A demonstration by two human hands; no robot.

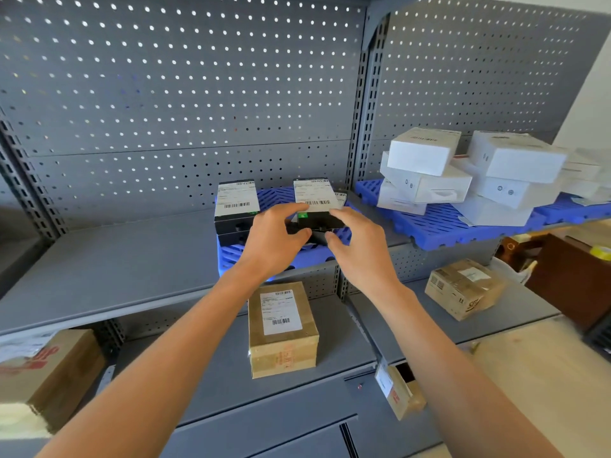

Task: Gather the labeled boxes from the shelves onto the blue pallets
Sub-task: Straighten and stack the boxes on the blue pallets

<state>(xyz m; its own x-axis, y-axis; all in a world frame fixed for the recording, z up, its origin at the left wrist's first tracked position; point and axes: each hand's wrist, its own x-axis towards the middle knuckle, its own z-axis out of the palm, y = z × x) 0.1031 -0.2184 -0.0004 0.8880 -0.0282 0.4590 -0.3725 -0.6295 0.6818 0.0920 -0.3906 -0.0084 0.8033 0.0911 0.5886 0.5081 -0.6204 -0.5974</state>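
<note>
A blue pallet [274, 195] lies on the middle grey shelf. On it stand two black boxes with white barcode labels: one at the left [236, 206] and one at the right [315, 201]. My left hand [274, 239] grips the near left corner of the right black box, thumb under, fingers on top. My right hand [357, 241] holds its near right side with curled fingers. A brown labeled box [282, 328] sits on the lower shelf below my wrists. Another brown box [463, 287] lies on the lower shelf at the right.
A second blue pallet [439, 226] at the right carries a pile of white boxes [426, 170]. A large cardboard box [43, 371] stands at lower left. A small box [400, 391] leans low on the shelf front. Grey pegboard backs the shelves; dark furniture stands far right.
</note>
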